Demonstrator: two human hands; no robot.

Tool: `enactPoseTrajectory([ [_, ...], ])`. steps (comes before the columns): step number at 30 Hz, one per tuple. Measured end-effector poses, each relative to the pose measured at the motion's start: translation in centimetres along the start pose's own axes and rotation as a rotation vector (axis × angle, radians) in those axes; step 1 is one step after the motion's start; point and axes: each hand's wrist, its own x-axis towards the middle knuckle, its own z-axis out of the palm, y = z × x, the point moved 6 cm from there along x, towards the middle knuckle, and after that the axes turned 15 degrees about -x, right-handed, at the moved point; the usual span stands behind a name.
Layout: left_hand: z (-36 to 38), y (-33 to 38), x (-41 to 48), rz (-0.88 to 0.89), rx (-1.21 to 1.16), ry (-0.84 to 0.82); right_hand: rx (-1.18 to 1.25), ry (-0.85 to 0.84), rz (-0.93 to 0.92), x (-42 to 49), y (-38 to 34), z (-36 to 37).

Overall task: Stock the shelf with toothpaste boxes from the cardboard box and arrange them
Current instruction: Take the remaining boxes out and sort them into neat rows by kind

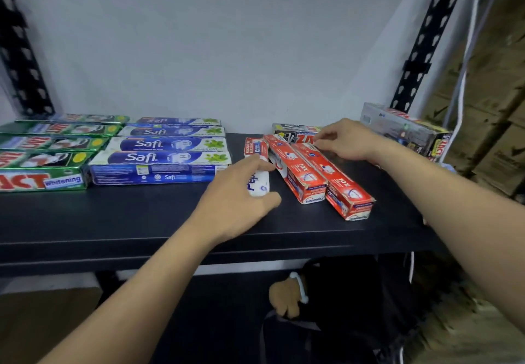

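Three red and white Pepsodent boxes lie on the black shelf point(142, 215), pointing away from me. My left hand point(238, 196) grips the leftmost one point(257, 164), thumb on its right side. The middle box point(298, 173) and the right box point(338, 184) lie side by side, angled towards the right. My right hand point(345, 140) rests its fingertips on the far end of the right box. Blue Safi boxes point(167, 150) and green Zact boxes point(42, 161) fill the left of the shelf in rows.
A black and yellow Zact box point(292, 132) lies behind the red boxes, and a grey box point(403, 127) sits at the far right by the black upright point(426, 39). Stacked cardboard cartons point(497, 107) stand to the right. A dark bag point(341, 306) lies below the shelf.
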Motion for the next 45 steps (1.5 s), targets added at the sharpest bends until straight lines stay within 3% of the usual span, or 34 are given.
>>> enactPoseTrajectory([
  [3, 0.0, -0.1, 0.1, 0.002, 0.007, 0.003, -0.149, 0.075, 0.036, 2.8, 1.9, 0.4],
  [7, 0.2, -0.2, 0.2, 0.022, 0.039, 0.004, -0.266, 0.007, 0.076, 5.8, 4.2, 1.6],
  [11, 0.4, -0.5, 0.2, 0.043, 0.047, 0.008, -0.298, -0.072, 0.087, 8.0, 5.3, 3.0],
  [18, 0.5, -0.8, 0.5, 0.06, 0.037, 0.02, -0.301, -0.033, 0.062, 9.9, 3.8, 3.3],
  [29, 0.3, -0.3, 0.1, 0.047, 0.05, 0.024, -0.358, -0.059, 0.03, 4.9, 2.0, 1.8],
  [36, 0.3, 0.0, 0.1, 0.059, 0.077, 0.021, -0.55, -0.012, 0.115, 0.0, 2.1, 1.8],
  [45, 0.2, -0.3, 0.1, 0.065, 0.088, 0.034, -0.576, -0.025, 0.242, -5.0, 3.4, 1.3],
])
